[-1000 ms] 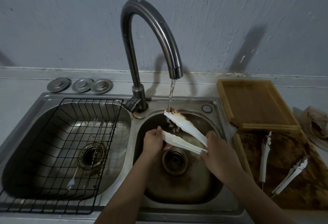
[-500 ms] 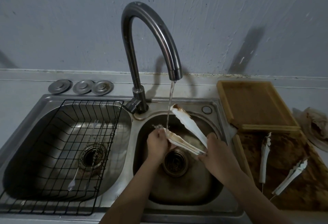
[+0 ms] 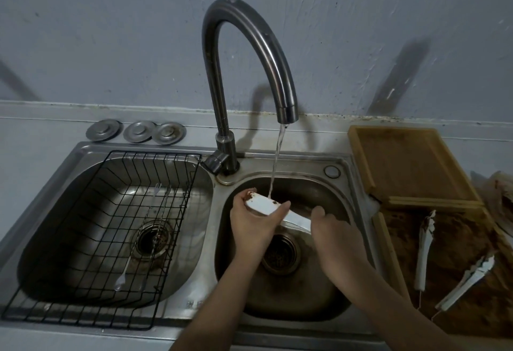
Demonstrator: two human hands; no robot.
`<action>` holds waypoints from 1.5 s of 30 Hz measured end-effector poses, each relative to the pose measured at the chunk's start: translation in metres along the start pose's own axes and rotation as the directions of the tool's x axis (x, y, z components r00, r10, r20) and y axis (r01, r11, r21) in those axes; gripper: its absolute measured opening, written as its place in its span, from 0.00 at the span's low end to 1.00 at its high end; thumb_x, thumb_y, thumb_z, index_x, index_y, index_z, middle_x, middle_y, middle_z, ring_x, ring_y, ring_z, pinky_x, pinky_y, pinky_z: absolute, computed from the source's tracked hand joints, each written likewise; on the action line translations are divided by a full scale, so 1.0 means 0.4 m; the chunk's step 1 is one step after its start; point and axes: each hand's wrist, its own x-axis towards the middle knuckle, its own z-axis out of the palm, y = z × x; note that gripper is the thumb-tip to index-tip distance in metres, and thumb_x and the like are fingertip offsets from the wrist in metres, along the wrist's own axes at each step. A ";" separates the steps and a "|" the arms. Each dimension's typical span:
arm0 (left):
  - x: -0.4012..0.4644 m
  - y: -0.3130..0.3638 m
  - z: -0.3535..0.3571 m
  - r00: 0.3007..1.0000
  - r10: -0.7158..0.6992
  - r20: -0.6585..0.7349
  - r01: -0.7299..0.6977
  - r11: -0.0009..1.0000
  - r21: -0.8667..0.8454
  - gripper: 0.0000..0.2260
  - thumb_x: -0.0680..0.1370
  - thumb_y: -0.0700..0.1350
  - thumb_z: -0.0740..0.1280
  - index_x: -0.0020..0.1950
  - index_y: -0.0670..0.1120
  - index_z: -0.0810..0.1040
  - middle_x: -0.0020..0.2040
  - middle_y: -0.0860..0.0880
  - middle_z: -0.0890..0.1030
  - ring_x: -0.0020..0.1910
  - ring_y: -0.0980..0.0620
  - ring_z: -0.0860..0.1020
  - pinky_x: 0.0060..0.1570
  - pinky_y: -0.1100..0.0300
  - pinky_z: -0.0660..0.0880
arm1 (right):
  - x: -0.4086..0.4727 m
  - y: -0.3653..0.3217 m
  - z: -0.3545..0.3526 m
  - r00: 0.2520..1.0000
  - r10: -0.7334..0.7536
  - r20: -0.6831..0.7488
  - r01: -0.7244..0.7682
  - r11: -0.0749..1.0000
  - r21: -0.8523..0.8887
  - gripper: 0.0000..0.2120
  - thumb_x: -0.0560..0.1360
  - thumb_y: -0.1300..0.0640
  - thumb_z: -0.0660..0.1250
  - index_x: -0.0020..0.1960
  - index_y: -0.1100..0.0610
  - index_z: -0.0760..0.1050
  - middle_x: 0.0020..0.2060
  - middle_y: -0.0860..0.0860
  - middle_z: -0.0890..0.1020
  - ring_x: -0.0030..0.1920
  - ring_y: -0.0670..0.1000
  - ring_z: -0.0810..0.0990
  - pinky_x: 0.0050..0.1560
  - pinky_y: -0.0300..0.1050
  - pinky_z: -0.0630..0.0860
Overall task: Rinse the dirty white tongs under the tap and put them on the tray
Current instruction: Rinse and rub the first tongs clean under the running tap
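Observation:
White tongs (image 3: 266,205) with brown stains at the tip lie across the right sink basin (image 3: 327,289), squeezed together. Water from the tap (image 3: 287,111) falls onto their middle. My left hand (image 3: 254,223) wraps around the stained tip end. My right hand (image 3: 331,230) grips the handle end, which it hides. To the right sit two wooden trays: a bare one (image 3: 410,161) at the back, and a brown-smeared one (image 3: 455,253) nearer, holding two more dirty white tongs (image 3: 424,250) (image 3: 469,281).
The left basin holds a black wire rack (image 3: 105,239) with thin metal forks. Three metal drain plugs (image 3: 136,130) lie on the ledge behind it. A stained plate (image 3: 499,198) sits at the far right edge. A grey wall stands behind the sink.
The tongs, spread apart before, are now pressed together and swung left under the stream. My left hand has slid up to the stained tip. The view has tilted down slightly.

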 end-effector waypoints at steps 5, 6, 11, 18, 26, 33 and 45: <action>0.026 0.009 -0.011 0.990 -0.060 -0.131 0.044 0.992 -0.121 0.07 0.70 0.47 0.74 0.42 0.45 0.83 0.35 0.50 0.83 0.34 0.56 0.81 0.36 0.64 0.76 | 0.009 0.024 -0.009 1.000 0.012 -0.005 -0.012 0.999 -0.036 0.07 0.74 0.63 0.62 0.51 0.56 0.68 0.40 0.51 0.78 0.31 0.48 0.72 0.27 0.37 0.58; 0.029 0.012 -0.009 0.988 -0.065 -0.140 0.047 0.991 -0.129 0.06 0.72 0.46 0.72 0.41 0.44 0.83 0.34 0.49 0.83 0.34 0.54 0.80 0.37 0.60 0.76 | 0.011 0.026 -0.009 1.000 0.021 -0.001 -0.021 0.999 -0.030 0.07 0.74 0.63 0.62 0.50 0.56 0.68 0.40 0.52 0.78 0.31 0.48 0.70 0.28 0.37 0.59; 0.011 0.026 0.025 0.996 -0.053 0.072 0.065 0.981 -0.180 0.14 0.66 0.47 0.77 0.48 0.45 0.81 0.40 0.48 0.84 0.40 0.52 0.83 0.39 0.60 0.80 | 0.029 0.048 -0.016 0.997 0.071 -0.013 -0.071 0.997 -0.007 0.05 0.75 0.63 0.62 0.48 0.56 0.67 0.41 0.52 0.77 0.32 0.48 0.69 0.28 0.38 0.61; 0.037 0.036 0.022 0.995 -0.097 0.021 0.100 0.971 -0.218 0.10 0.76 0.46 0.67 0.37 0.49 0.84 0.32 0.50 0.83 0.35 0.56 0.80 0.38 0.63 0.75 | 0.030 0.075 -0.023 0.994 0.112 -0.004 -0.112 0.994 0.011 0.04 0.75 0.63 0.60 0.48 0.56 0.68 0.43 0.52 0.78 0.35 0.48 0.73 0.27 0.38 0.57; 0.055 0.042 -0.013 0.917 -0.047 0.395 0.162 0.951 -0.263 0.10 0.69 0.38 0.74 0.49 0.46 0.83 0.41 0.49 0.85 0.41 0.55 0.83 0.37 0.67 0.77 | 0.028 0.098 -0.029 0.992 0.123 -0.016 -0.122 0.991 0.055 0.03 0.75 0.62 0.61 0.47 0.55 0.69 0.42 0.51 0.77 0.33 0.47 0.66 0.28 0.38 0.57; 0.051 0.079 0.009 0.973 -0.210 0.095 0.228 0.934 -0.275 0.13 0.79 0.46 0.63 0.40 0.42 0.81 0.36 0.44 0.81 0.37 0.49 0.79 0.43 0.56 0.76 | 0.023 0.064 0.002 0.999 0.034 -0.036 -0.030 0.994 0.101 0.05 0.73 0.63 0.64 0.44 0.54 0.70 0.30 0.45 0.64 0.29 0.45 0.65 0.26 0.37 0.56; 0.053 0.068 0.005 0.999 -0.007 0.054 0.014 0.992 -0.124 0.16 0.80 0.43 0.61 0.39 0.35 0.81 0.31 0.45 0.78 0.32 0.56 0.76 0.36 0.65 0.72 | 0.026 0.065 -0.004 0.998 0.017 -0.066 -0.011 0.995 0.095 0.13 0.73 0.65 0.62 0.37 0.52 0.62 0.28 0.45 0.64 0.28 0.45 0.65 0.25 0.38 0.56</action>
